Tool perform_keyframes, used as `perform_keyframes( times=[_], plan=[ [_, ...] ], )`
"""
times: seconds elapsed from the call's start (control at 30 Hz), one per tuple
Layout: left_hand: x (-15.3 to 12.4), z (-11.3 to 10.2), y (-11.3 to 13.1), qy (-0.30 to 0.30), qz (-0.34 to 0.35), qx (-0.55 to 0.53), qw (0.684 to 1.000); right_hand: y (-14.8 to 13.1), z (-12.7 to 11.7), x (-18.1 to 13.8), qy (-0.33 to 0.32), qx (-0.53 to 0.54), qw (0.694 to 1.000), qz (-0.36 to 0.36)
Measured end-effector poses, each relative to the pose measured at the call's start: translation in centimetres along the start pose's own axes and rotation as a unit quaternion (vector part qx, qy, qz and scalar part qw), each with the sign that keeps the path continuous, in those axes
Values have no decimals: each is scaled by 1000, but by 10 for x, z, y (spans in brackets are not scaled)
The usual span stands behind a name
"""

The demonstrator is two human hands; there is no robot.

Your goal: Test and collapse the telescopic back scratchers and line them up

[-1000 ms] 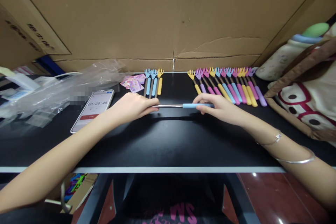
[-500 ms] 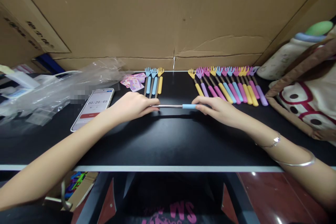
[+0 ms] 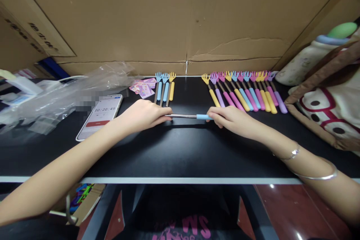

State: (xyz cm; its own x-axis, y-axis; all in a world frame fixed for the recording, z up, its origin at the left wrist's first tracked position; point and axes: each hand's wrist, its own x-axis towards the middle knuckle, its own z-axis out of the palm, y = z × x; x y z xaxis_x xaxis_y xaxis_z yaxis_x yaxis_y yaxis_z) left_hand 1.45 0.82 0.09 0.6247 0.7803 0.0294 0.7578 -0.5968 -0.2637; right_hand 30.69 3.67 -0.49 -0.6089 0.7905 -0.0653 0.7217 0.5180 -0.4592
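Note:
A telescopic back scratcher (image 3: 189,116) with a metal rod and a blue handle is stretched level between both hands, just above the black table (image 3: 180,150). My left hand (image 3: 146,114) is closed round its left end, hiding the claw head. My right hand (image 3: 232,119) grips the blue handle, of which only a short piece shows. Behind my right hand lies a row of several back scratchers (image 3: 244,92) in yellow, purple, pink and blue. Three more back scratchers (image 3: 165,88), two blue and one yellow, lie behind my left hand.
A phone (image 3: 100,116) showing a timer lies left of my left hand. Crumpled clear plastic bags (image 3: 62,95) and pink cards (image 3: 143,88) are at the back left. Cardboard (image 3: 180,18) walls the back. A patterned bag (image 3: 326,108) stands at the right.
My right hand has moved left toward my left hand, and the visible rod and blue handle between them have grown shorter. The phone timer advanced by one second.

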Motion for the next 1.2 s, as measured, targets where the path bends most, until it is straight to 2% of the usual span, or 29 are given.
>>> perform_keyframes(
  times=[0.33, 1.0, 1.2],
  plan=[
    [0, -2, 1, -11, -8, 0, 1000, -3, -1, 1, 23, 10, 1000, -10],
    [-1, 1, 0, 18, -12, 3, 1000, 1, 0, 1, 42, 75, 995, -42],
    [0, 0, 0, 4, -5, 12, 1000, 1, 0, 1, 44, 61, 996, -41]
  ],
)
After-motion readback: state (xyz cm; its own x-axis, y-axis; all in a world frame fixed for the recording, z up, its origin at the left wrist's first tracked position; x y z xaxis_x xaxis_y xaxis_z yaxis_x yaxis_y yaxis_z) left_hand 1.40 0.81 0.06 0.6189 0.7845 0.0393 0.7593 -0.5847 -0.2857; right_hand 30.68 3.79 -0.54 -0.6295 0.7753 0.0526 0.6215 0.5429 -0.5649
